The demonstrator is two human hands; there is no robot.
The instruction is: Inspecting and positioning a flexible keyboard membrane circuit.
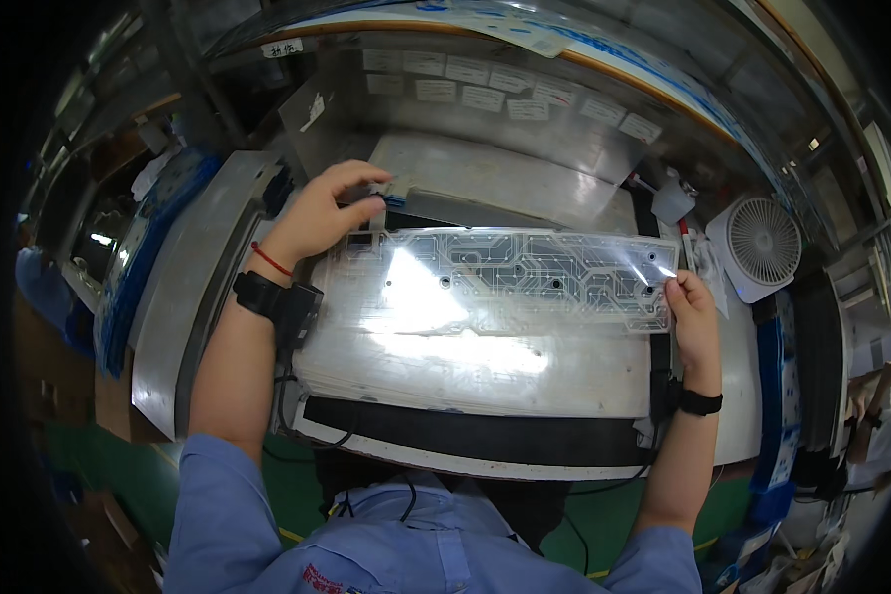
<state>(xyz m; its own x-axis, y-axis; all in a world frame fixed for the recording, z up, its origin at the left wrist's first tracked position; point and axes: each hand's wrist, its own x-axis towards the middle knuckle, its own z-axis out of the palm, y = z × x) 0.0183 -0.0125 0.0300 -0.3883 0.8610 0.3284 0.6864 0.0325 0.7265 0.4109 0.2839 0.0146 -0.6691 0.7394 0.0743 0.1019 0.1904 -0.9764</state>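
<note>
A clear keyboard membrane sheet [525,277] with printed circuit traces and several dark holes stretches across the work surface, strong glare on its left part. Its right edge is pinched between the thumb and fingers of my right hand [695,307]. My left hand [329,210] is at the sheet's upper left, thumb and fingers apart in a curve, nothing visible between them. Just beyond those fingertips is a small blue and pale piece [396,192] on a metal ledge; whether they touch it I cannot tell. Beneath the sheet lies a pale, shiny metal plate [485,381].
A white fan [757,243] stands at the right, beside a small white container [673,201]. Paper labels [480,97] line the metal back panel. Another metal surface [193,277] lies at the left. A black strip [465,428] runs along the front edge, with cables hanging below.
</note>
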